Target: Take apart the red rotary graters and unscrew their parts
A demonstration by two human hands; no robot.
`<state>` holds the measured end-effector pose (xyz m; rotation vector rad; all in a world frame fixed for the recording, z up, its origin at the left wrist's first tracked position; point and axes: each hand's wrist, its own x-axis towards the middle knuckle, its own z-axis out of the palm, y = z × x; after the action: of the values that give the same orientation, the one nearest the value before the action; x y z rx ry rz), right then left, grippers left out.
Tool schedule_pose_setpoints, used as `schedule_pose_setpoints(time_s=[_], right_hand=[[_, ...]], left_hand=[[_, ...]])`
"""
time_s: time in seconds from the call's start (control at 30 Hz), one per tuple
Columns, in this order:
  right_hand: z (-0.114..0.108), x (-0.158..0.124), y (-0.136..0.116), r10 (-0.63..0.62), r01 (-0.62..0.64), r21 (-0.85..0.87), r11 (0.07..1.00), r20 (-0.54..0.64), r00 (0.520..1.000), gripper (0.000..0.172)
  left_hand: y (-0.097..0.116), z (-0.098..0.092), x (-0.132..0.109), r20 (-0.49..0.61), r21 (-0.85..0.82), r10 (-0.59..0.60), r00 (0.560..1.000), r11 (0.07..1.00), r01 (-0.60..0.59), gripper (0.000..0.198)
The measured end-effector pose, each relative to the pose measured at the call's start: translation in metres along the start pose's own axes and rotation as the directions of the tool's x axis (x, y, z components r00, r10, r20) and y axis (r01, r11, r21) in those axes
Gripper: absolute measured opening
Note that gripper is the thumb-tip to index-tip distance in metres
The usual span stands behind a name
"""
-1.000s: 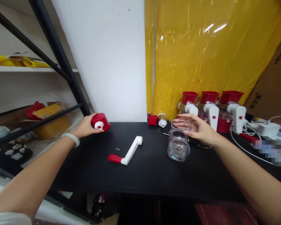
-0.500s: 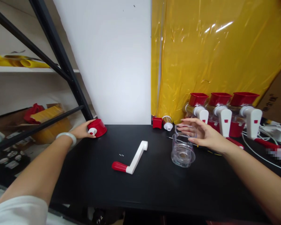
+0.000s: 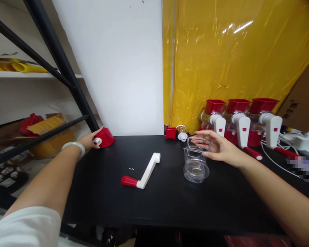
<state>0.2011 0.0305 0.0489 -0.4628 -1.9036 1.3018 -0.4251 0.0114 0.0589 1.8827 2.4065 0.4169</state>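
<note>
My left hand [image 3: 89,141] grips a red cone-shaped base with a white knob [image 3: 104,138], resting at the far left corner of the black table [image 3: 170,199]. My right hand [image 3: 216,146] lies against the back of a clear plastic housing [image 3: 195,164] that lies tilted on the table, fingers curled round its upper rim. A white crank with a red handle [image 3: 142,172] lies between the two hands. A small red block [image 3: 170,132] and a metal drum with a white cap [image 3: 181,132] sit at the back by the wall.
Three assembled red, white and clear grinders [image 3: 240,121] stand in a row at the back right before a yellow plastic sheet [image 3: 234,55]. White cables and a charger [image 3: 301,142] lie at the right. A black metal rack [image 3: 54,65] with shelves stands at the left.
My left hand has lowered the red base from above the table down onto its far left corner. My right hand has stayed on the clear housing.
</note>
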Motion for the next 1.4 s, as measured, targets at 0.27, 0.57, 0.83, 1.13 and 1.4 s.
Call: schedule_pose_setpoints(time_s=[0.27,0.57,0.83,1.13,1.4], right_hand=[[0.004,0.002,-0.002,-0.001,0.001,0.043,0.999,0.002,1.0,0.064],[0.013,0.025,0.007,0.041,0.007,0.22,0.976,-0.215,0.976,0.061],[0.028,0.04,0.003,0.056,0.079,0.408,0.909,-0.309,0.949,0.051],[0.034,0.04,0.011,0.111,0.104,0.414,0.904,-0.465,0.878,0.056],[0.023,0.026,0.019,-0.167,0.037,-0.237,0.971,-0.558,0.812,0.033]], left_hand=[[0.027,-0.003,-0.003,0.061,0.2,-0.114,0.992,0.975,0.099,0.127],[0.222,0.0,-0.083,-0.141,-0.184,0.48,0.866,0.847,-0.499,0.06],[0.339,0.087,-0.153,0.28,-0.937,0.584,0.762,0.338,0.086,0.11],[0.373,0.093,-0.154,0.316,-0.944,0.605,0.731,0.28,0.177,0.105],[0.362,0.109,-0.152,0.254,-0.967,0.523,0.814,0.151,0.205,0.072]])
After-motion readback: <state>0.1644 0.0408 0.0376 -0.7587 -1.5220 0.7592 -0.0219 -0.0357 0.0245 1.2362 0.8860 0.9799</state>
